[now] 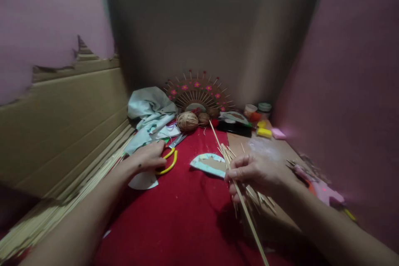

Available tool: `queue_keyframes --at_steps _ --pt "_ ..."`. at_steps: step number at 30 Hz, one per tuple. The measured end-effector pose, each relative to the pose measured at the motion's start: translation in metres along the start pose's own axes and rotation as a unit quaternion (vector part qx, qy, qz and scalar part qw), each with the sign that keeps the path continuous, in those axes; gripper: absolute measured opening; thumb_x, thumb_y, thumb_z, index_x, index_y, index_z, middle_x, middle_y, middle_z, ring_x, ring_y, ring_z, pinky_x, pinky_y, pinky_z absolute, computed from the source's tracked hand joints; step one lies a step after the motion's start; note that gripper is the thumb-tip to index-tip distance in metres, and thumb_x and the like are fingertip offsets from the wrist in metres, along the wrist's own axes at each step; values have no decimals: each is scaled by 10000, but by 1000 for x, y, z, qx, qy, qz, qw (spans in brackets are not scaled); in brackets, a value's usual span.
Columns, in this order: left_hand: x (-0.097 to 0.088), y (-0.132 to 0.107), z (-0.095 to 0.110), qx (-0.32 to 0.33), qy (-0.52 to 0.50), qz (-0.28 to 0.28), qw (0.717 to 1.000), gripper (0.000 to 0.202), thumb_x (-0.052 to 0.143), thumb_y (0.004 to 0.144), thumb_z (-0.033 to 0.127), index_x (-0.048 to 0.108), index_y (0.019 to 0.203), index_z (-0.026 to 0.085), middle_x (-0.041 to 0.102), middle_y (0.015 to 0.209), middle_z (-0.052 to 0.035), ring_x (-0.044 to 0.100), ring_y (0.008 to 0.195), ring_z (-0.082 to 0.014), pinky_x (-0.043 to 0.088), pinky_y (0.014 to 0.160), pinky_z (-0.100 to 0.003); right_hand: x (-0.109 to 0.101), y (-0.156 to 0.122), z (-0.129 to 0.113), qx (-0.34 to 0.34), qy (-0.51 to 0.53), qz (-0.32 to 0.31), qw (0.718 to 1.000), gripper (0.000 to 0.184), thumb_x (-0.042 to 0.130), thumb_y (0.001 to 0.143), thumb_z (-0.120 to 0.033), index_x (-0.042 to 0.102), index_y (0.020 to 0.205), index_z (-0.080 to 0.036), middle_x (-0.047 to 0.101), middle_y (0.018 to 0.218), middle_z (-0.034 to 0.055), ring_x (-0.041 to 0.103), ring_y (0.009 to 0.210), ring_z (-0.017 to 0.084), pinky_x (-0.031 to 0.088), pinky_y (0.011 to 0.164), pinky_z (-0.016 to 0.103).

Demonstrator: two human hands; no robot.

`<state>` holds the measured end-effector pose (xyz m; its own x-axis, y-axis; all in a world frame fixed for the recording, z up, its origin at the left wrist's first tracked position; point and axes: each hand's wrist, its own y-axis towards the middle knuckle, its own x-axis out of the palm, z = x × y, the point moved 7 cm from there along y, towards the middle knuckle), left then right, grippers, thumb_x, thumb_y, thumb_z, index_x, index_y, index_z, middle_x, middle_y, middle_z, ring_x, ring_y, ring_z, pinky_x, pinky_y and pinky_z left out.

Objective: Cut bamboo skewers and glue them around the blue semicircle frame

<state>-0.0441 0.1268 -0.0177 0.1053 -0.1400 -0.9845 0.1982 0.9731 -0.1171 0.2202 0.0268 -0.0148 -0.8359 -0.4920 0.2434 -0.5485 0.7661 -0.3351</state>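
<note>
Two small containers at back right: a pale open-looking cup (pixel 250 109) and a jar (pixel 264 109) with a greenish top. Contents of both too dim to make out. Orange item (pixel 255 116) sits right by the cup, can't tell if it touches. Yellow block (pixel 264 133) and pink block (pixel 278 134) lie in front of them.

Hard to see: the crescent piece (pixel 199 163) with a light-blue edge is partly covered by my right hand (pixel 232 174) and sticks, so its right end is hidden. Long stick (pixel 251 220) runs out of frame at the bottom. Short sticks (pixel 264 201) fan out behind and under my right hand; can't tell how many my palm holds. Pink tool (pixel 326 191) at far right is blurry. Both my forearms are cut off by the frame.

Pose: right arm comes in from lower right, thumb and fingertips pinching the long stick, which slants from upper left to lower right. Left arm reaches in from lower left, left hand (pixel 153 154) palm down, fingers bent beside the yellow-handled scissors (pixel 170 166); can't tell if they grip. White piece (pixel 145 182) shows below my left wrist, on red cloth (pixel 174 224).
</note>
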Motion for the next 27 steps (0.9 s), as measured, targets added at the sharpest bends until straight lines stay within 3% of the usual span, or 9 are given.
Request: queue_keyframes --at_steps 3,6,9,12,16,19,27 --pt "3 1 -11 -49 -19 -3 999 336 518 679 337 477 965 165 631 804 -84 606 684 -230 399 544 -286 -3 -1 4 3 20 -1 1000 250 784 591 -294 657 677 -96 691 536 70 671 458 179 469 380 190" --pt "-7 -7 -14 -66 -47 34 996 363 473 745 389 397 1021 166 612 833 -74 585 691 -213 390 556 -283 -9 -1 3 -16 39 -1 999 258 800 581 -293 670 670 -89 693 539 70 666 450 174 510 409 212" --pt "-17 -24 13 56 -87 51 993 274 457 782 394 368 934 185 571 833 -45 534 726 -182 404 627 -281 -14 -3 -2 -49 51 -13 997 232 798 605 -279 685 680 -91 703 554 75 677 471 183 552 446 242" --pt "-14 -46 52 190 -143 -6 971 245 403 856 427 388 955 203 565 895 -32 515 760 -166 427 655 -268 -14 -8 -10 -91 66 -57 992 193 765 660 -263 701 712 -89 714 576 79 686 486 189 558 440 238" --pt "-8 -66 86 218 -174 -70 958 284 396 903 454 411 1069 224 584 1025 -53 556 857 -190 461 748 -300 -12 -15 -19 -144 84 -107 980 149 733 691 -236 709 717 -92 717 580 68 688 489 196 578 455 275" --pt "-9 -76 103 239 -198 -96 946 311 428 901 450 383 1123 236 580 1091 -68 573 913 -199 475 804 -310 -9 -17 -17 -142 83 -131 978 143 720 700 -231 716 735 -94 725 600 69 692 497 196 571 457 267" --pt "-16 -86 121 283 -218 -80 931 310 410 925 388 347 1196 251 517 1236 -72 539 1073 -189 457 914 -299 5 -20 -4 -84 81 -137 984 126 669 713 -188 709 718 -68 721 591 94 691 509 171 551 477 216"
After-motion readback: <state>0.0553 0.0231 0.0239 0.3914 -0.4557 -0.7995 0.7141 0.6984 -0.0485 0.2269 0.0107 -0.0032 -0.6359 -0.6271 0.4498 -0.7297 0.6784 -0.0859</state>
